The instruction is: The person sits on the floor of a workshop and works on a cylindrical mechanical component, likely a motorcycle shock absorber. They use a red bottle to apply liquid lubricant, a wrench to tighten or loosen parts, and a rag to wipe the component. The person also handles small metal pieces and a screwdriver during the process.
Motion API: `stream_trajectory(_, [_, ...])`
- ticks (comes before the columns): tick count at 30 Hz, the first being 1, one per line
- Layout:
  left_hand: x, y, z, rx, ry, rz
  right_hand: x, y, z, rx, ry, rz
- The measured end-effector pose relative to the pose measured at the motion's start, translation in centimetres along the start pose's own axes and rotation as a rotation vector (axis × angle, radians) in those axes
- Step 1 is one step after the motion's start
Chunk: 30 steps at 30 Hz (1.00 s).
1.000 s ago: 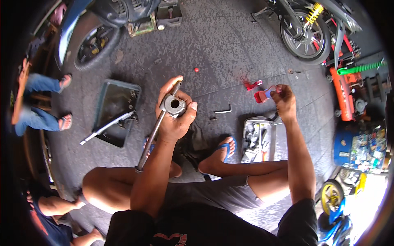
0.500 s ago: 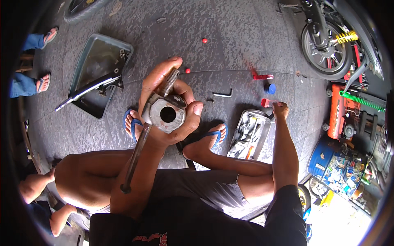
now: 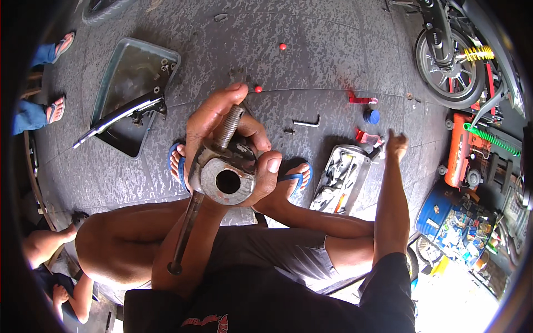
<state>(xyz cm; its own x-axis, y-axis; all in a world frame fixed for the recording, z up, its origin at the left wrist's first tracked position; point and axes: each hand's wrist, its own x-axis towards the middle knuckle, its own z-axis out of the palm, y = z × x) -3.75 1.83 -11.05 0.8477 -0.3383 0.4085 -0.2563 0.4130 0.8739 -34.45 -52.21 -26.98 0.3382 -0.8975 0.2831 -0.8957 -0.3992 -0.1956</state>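
My left hand [image 3: 233, 144] is raised over my lap, closed round a heavy metal screw tool [image 3: 226, 180]. The tool has a block with a round hole, a threaded bolt [image 3: 229, 126] standing up beside my fingers, and a long rod handle [image 3: 186, 233] slanting down along my forearm. Out to the right, my right hand [image 3: 397, 146] is over the floor with its fingers apart and nothing seen in it. Just left of that hand lies a small clear container with red in it [image 3: 368, 138], not touching it. A blue round cap [image 3: 371, 116] lies farther off.
A grey tool case [image 3: 341, 177] stands before my right knee, with a hex key [image 3: 306, 122] and a red piece [image 3: 363, 100] beyond. A tray [image 3: 119, 66] with a long metal part lies left. A motorcycle wheel [image 3: 449, 66] and an orange tank [image 3: 460, 150] stand right. Another person's feet [image 3: 55, 109] show left.
My right hand has let go of the small red container and moved right, away from it. My left hand still grips the tool, which is tilted a little differently and slightly lower.
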Motion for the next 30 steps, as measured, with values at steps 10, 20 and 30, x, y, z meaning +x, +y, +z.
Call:
stream_trajectory(10, [-0.7, -0.5, 0.3, 0.086, 0.004, 0.051, -15.8, -24.0, 2.6, 0.512, -0.980, 0.371])
stream_trajectory(20, [-2.4, -0.3, 1.4, 0.148, -0.033, 0.048, -24.6, -31.1, 2.7, 0.532, -0.927, 0.560])
stream_trajectory(30, [-2.2, -1.8, 1.9, 0.112, -0.053, 0.031, -15.1, -37.2, -17.8, 1.244, -0.764, -0.087])
